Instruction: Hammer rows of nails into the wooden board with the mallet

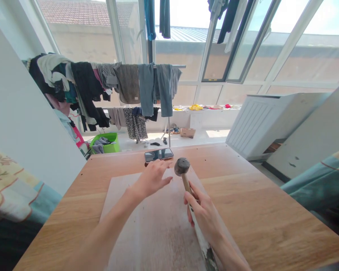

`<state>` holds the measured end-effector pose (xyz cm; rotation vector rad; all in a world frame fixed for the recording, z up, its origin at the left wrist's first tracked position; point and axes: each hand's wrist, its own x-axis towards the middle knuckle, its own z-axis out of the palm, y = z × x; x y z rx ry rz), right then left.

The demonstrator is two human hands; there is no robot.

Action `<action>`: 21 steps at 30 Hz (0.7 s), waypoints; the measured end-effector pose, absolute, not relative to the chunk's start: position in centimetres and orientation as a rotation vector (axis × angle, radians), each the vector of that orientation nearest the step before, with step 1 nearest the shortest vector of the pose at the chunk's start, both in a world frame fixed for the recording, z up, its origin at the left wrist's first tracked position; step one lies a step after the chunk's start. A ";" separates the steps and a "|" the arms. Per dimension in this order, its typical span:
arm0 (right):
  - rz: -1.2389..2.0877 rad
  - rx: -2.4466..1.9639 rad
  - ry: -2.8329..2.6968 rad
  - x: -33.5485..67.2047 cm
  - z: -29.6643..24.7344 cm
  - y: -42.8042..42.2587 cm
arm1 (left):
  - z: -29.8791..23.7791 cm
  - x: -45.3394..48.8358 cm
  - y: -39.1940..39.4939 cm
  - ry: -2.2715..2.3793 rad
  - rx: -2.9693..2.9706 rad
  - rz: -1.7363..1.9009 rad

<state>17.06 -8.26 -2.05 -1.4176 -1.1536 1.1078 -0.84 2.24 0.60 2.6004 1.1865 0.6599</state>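
My right hand (202, 207) is wrapped round the wooden handle of a rubber mallet (182, 166). The mallet's dark grey, round head points away from me, and the lower handle shows white and dark patches. To its left, my left hand (154, 177) reaches forward with fingers stretched out, holding nothing. Its fingertips are close to the mallet head and just this side of a smartphone (159, 154) lying on the table. Beneath both hands lies a flat, pale board (147, 233); whether the left hand touches it I cannot tell.
The wooden table (251, 188) stretches to both sides. Past its far edge stand a drying rack with clothes (128, 82), a green basket (105, 143) and a small cardboard box (188, 132). A white ribbed cabinet (254, 124) is at the right. Patterned curtains (322, 184) hang at both sides.
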 end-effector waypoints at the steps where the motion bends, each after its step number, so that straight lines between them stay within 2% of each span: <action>1: 1.111 -1.419 -1.147 17.0 -1.9 -8.3 | 1.2 -1.6 1.4 1.197 2.657 0.668; 5: 1.128 -1.388 -1.144 16.9 -1.6 -8.4 | 1.9 -4.9 -2.7 1.324 2.784 0.517; 12: 1.112 -1.347 -1.139 16.9 -1.5 -8.5 | -1.1 -4.7 -7.3 1.650 2.888 -0.192; 21: 1.115 -1.322 -1.086 17.3 -2.1 -8.1 | -1.8 -1.6 -6.9 1.584 2.905 -0.153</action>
